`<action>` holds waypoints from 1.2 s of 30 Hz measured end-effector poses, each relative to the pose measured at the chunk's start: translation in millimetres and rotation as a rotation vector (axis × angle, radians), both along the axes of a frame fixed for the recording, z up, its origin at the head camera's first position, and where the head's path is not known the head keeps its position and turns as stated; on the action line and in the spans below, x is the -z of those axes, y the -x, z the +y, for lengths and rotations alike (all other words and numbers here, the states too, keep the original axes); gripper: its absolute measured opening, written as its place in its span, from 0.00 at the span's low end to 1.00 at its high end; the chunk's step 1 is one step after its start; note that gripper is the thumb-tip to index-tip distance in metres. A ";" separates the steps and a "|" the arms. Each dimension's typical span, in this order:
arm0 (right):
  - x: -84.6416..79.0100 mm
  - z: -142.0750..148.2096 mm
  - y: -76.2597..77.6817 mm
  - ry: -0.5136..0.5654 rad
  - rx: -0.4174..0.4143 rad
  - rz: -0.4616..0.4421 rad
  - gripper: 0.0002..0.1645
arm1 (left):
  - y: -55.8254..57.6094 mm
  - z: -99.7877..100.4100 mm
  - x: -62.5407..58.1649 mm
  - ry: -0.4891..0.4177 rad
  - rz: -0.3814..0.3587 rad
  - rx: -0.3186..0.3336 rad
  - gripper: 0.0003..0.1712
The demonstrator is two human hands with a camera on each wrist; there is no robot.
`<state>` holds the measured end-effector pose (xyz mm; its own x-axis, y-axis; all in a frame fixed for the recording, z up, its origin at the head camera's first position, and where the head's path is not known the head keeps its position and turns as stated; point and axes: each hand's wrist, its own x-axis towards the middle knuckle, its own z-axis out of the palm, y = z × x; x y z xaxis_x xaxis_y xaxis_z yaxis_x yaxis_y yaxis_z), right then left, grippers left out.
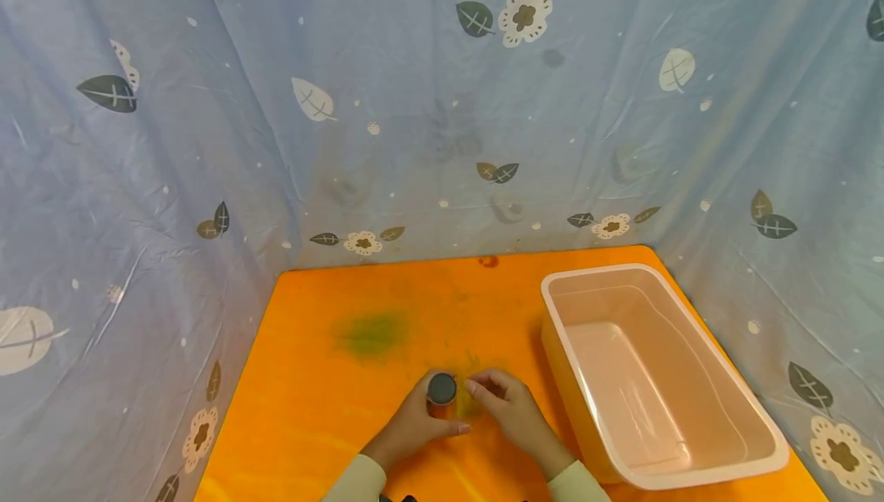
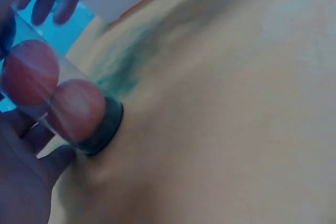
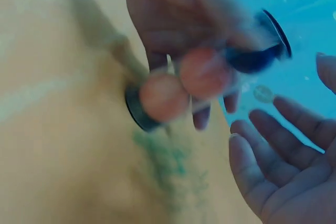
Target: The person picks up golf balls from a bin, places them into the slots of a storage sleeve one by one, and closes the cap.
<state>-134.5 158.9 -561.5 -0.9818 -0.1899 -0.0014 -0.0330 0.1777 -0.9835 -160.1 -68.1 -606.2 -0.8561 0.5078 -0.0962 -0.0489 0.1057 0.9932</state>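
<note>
My left hand [image 1: 413,419] holds a clear ball tube [image 1: 440,411] upright just above or on the orange tabletop; I cannot tell which. A dark round cap [image 1: 442,388] tops the tube, and another dark band closes its lower end. Through the clear wall show two reddish balls [image 2: 77,108], with a dark blue one [image 3: 252,60] near the top. Close to the tube's right side is my right hand [image 1: 511,408], its fingers [image 3: 286,148] loosely bent and holding nothing. In the right wrist view the tube and left hand are blurred.
A pale pink plastic bin [image 1: 580,379] stands at the right of the orange table [image 1: 331,402]. Greenish stains [image 1: 373,333] mark the tabletop. Blue curtains [image 1: 414,103] with leaf and flower prints hang behind and along both sides.
</note>
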 end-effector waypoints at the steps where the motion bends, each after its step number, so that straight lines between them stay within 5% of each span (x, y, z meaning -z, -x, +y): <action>1: 0.7 -2.3 0.2 0.026 -0.012 -0.031 0.21 | -1.8 -2.1 -0.4 -0.027 -0.017 0.009 0.40; 5: 2.0 -9.8 0.6 0.115 -0.027 -0.133 0.25 | -8.2 -7.2 -0.5 -0.057 -0.037 -0.024 0.31; 10: 0.2 -13.9 0.1 0.132 -0.020 -0.183 0.25 | -7.5 -2.0 -4.3 -0.119 -0.124 -0.101 0.40; 18: -6.9 -14.9 -0.9 0.126 -0.016 -0.216 0.23 | -5.9 2.2 -9.5 -0.159 -0.180 -0.136 0.34; 25: -9.7 -16.7 -5.0 0.150 -0.015 -0.252 0.19 | -14.5 2.4 -15.9 -0.146 -0.140 -0.123 0.32; 36: -5.3 -17.4 -2.7 0.147 -0.010 -0.220 0.17 | -11.2 0.0 -14.8 -0.080 -0.080 -0.073 0.34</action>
